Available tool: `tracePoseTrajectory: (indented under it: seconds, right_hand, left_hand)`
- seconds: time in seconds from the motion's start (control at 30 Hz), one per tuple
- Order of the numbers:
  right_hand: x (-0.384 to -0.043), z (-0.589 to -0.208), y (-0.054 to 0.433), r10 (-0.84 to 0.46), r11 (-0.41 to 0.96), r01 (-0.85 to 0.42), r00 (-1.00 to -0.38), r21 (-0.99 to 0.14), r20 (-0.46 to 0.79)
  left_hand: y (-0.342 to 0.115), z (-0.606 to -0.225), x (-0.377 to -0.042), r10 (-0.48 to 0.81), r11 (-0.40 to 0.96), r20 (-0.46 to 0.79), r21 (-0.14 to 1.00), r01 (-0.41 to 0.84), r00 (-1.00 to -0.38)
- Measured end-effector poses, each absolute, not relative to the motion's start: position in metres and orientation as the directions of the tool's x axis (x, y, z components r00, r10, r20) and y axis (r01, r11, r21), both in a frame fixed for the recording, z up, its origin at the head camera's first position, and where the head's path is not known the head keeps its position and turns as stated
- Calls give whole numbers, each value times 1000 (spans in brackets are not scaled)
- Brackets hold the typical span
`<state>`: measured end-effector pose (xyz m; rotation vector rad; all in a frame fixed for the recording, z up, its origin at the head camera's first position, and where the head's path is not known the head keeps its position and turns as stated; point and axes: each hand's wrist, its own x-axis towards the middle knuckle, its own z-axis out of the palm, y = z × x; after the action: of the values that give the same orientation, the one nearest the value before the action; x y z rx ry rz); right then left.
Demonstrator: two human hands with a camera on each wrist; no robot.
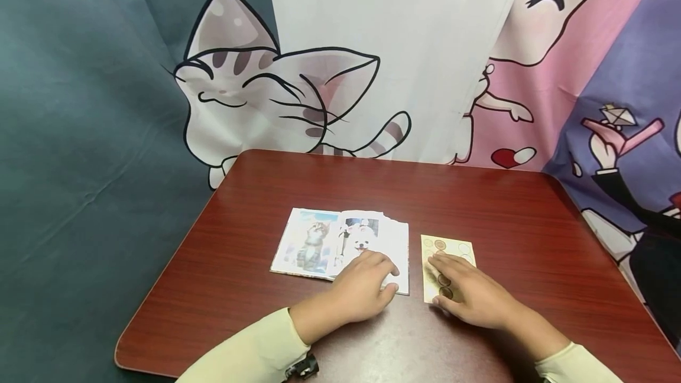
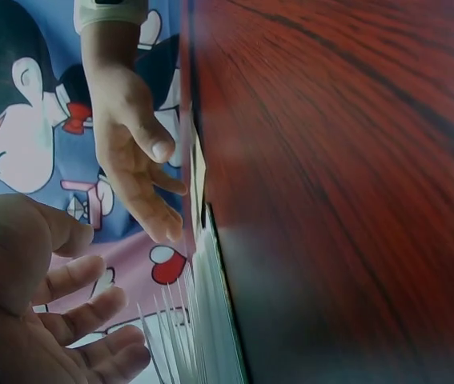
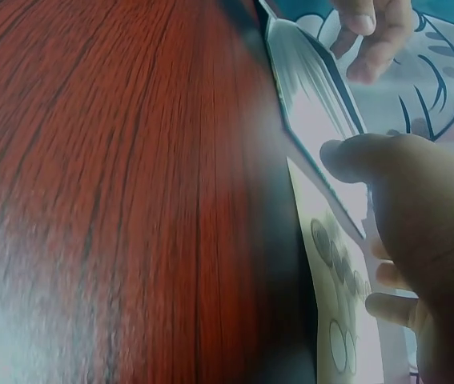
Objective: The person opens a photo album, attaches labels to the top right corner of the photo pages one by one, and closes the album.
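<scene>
An open picture book [image 1: 311, 244] lies on the table, with a cat picture on its left page and a white dog picture on its right page. Over the lower part of the right page is my left hand [image 1: 364, 288], its fingers loosely bent and holding nothing. In the left wrist view those fingers [image 2: 90, 312] appear beside the fanned page edges [image 2: 202, 312]. To the right of the book lies a golden sheet [image 1: 452, 247] with round, sticker-like spots. My right hand [image 1: 473, 291] is over this sheet, fingers spread and relaxed; whether it touches is unclear.
The reddish-brown wooden table [image 1: 223, 294] has rounded corners. Behind it hangs a curtain [image 1: 425, 28] printed with cartoon cats and figures. A dark wrist strap [image 1: 302, 366] shows at the left sleeve.
</scene>
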<state>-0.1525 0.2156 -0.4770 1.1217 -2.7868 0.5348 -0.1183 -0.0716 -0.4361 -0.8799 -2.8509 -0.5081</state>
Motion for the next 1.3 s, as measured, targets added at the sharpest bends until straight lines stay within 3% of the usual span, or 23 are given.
tracePoseTrajectory:
  seconds: [0.67,0.9,1.3]
  right_hand:
    - [-150,-481,240,-620,711,-658,-753,-249,219]
    - [-150,-483,241,-620,712,-657,-754,-248,218]
    - [-151,-488,243,-622,707,-665,-747,-241,234]
  left_hand:
    - [-39,-443,-115,598,720,166,317,617,-784]
    - [-28,-446,-116,596,680,83,475,558,-798]
    - [-16,-451,-124,452,567,-82,795,215,-888]
